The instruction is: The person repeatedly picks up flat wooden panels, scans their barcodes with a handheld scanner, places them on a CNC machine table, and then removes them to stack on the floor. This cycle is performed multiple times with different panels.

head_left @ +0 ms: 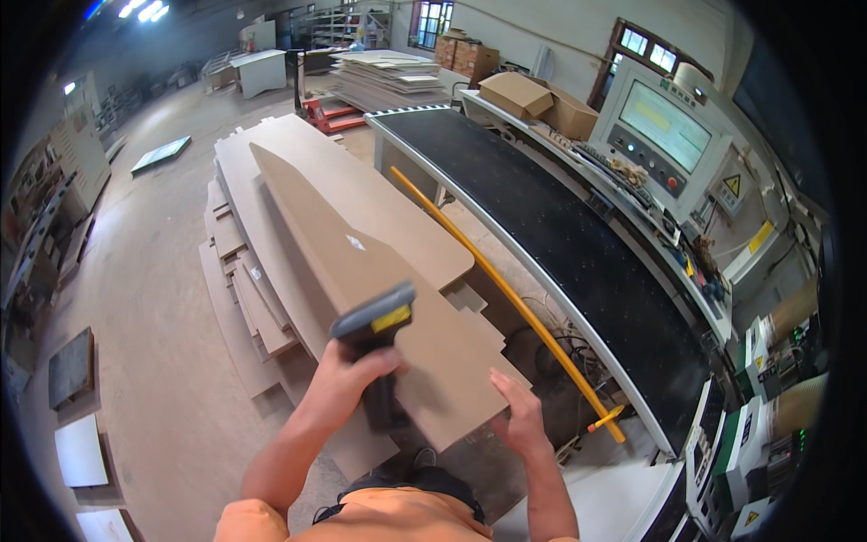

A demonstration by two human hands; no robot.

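Scanner (375, 330) clenched in left hand (348, 379); right hand (517, 411) flat, steadying brown board (361, 262).

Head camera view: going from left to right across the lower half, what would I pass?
White panels on the floor → left hand gripping a handheld scanner → right hand on the long brown board → yellow pole → black conveyor belt.

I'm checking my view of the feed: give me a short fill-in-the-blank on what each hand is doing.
1. The left hand grips a handheld ____ with a yellow label.
2. The right hand rests on the near end of a long brown ____.
3. A ____ coloured bar runs beside the black conveyor belt.

Missing words: scanner; board; yellow
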